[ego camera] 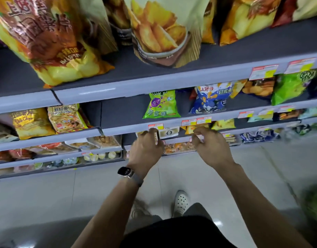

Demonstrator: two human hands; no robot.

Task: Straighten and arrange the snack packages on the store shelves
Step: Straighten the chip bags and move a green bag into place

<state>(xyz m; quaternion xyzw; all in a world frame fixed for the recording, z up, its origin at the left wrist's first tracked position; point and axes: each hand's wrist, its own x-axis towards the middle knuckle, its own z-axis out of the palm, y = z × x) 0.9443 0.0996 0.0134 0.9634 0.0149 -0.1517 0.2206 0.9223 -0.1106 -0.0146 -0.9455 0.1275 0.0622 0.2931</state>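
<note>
Grey shelves (154, 86), several tiers, fill the top of the view.
Top tier: large yellow chip bag (61, 51) leaning at left, wedge-chip bag (163, 33) upright beside it.
Next tier down: green bag (162, 104) and blue-and-white bag (211, 99) upright, a gap between them.
Both hands are at the third tier's front edge, below the green bag.
Left hand (147, 147): fingers curled, pinching a narrow pale pack (155, 138) at its edge.
A white pack (169, 133) sits on that tier just right of it.
Right hand (211, 144): fingers curled at the shelf rim by a yellow pack (190, 129); too blurred, so I cannot tell if it grips anything.
Watch (125, 171) on left wrist.
Red-and-yellow price tags (196, 121) on the rim above the hands.
</note>
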